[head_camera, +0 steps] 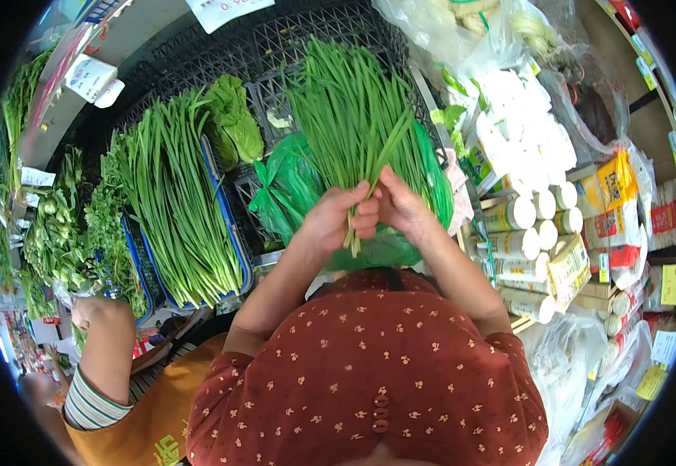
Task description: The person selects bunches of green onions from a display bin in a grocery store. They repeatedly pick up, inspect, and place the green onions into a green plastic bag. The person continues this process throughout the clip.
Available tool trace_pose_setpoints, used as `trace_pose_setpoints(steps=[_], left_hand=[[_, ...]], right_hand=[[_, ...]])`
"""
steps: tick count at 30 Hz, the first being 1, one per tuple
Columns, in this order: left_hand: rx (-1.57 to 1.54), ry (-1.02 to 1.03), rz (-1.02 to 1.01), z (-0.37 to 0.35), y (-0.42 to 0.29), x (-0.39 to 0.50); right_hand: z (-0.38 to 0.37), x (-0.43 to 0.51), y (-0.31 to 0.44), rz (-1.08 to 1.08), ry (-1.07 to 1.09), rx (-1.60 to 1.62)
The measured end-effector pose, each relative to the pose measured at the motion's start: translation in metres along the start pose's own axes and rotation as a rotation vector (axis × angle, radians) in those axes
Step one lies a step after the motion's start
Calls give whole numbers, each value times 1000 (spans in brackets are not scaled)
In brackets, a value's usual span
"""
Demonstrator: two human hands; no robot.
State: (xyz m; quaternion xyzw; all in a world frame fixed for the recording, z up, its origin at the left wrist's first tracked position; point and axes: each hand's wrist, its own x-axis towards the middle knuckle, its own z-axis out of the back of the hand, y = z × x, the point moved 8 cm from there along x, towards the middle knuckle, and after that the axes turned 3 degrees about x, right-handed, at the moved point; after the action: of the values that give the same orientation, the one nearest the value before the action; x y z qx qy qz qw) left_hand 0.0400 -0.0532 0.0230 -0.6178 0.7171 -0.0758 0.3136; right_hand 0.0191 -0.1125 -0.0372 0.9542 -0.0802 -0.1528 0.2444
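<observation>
In my left hand [336, 218] is a small bunch of garlic chives [367, 154], stem ends poking out below the fist and leaves fanning upward. My right hand [405, 204] is up against the left one. Some chive leaves pass its thumb, but its fingertips are partly hidden, so I cannot tell whether it grips them. Behind and under the bunch, more garlic chives [344, 76] lie on a green plastic bag [294, 157], which is spread on black plastic crates and knotted at its left.
Left of the bag are a leafy lettuce [236, 122] and a blue basket [243, 265] of garlic chives. A co-worker's arm [105, 338] reaches in at lower left beside leafy greens [58, 244]. Packaged rolls [524, 244] and plastic-wrapped goods [611, 192] crowd the right.
</observation>
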Motion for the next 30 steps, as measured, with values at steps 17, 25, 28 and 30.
trace_pose_setpoints(steps=[17, 25, 28, 30], left_hand=[[717, -612, -400, 49, -60, -150], [1125, -1326, -541, 83, -85, -250], [1282, -1491, -749, 113, -81, -271], [1318, -1528, -623, 119, -77, -274]], right_hand=[[-190, 112, 55, 3, 419, -76], [-293, 181, -31, -90, 411, -381], [-314, 208, -64, -74, 296, -473], [-316, 228, -83, -44, 256, -515]])
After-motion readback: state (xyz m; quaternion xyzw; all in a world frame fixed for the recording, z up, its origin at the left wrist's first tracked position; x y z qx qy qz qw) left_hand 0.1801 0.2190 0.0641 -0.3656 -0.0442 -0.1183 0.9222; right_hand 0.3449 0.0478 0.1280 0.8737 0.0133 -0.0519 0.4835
